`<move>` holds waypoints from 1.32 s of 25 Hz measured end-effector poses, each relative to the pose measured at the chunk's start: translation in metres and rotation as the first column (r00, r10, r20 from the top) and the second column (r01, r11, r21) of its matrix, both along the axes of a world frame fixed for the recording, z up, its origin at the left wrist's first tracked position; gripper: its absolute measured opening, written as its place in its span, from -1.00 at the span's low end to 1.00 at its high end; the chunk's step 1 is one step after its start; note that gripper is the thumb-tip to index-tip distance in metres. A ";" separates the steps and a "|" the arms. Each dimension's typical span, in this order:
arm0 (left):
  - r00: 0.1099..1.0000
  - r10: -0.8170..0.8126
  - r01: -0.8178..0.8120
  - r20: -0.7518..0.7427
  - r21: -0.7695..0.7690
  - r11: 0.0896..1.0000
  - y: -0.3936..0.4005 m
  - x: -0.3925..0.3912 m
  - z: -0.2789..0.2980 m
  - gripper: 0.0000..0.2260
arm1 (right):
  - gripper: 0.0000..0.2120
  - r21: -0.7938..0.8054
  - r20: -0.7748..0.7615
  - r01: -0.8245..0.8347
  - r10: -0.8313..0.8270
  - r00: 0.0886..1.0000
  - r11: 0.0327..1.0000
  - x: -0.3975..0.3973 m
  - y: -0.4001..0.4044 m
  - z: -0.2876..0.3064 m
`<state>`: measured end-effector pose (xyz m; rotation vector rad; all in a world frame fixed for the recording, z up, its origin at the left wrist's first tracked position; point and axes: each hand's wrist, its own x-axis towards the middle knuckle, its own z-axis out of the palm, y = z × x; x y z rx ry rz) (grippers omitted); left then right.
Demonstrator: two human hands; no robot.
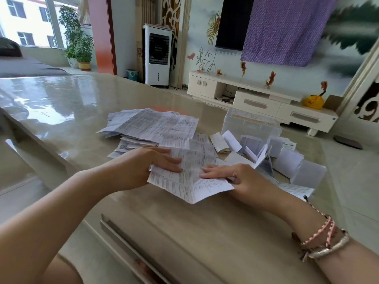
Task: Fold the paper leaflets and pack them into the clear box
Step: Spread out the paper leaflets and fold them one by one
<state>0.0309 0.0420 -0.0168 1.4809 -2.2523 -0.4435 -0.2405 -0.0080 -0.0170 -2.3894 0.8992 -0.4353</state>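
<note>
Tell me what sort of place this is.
Most likely a home living room: a wall-mounted TV above a low white media cabinet, a standing air cooler, and potted plants by the window.

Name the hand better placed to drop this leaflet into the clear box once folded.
Probably the right hand: it grips the leaflet on the side nearer the clear box.
</note>
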 end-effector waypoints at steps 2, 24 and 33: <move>1.000 -0.015 0.015 0.010 -0.008 1.000 0.001 0.001 -0.004 -0.65 | -0.72 0.059 0.012 0.016 -0.016 1.000 0.998 -0.001 -0.001 0.004; 0.691 0.598 -0.432 -0.406 0.431 0.792 0.000 -0.024 -0.004 -0.51 | -0.68 0.193 0.029 0.510 -0.525 0.851 0.838 0.026 -0.023 0.008; 0.766 0.627 -0.627 -0.142 0.048 0.777 0.007 -0.037 -0.017 -0.53 | -0.73 -0.334 -0.065 0.495 -0.544 0.837 0.802 0.037 -0.014 -0.011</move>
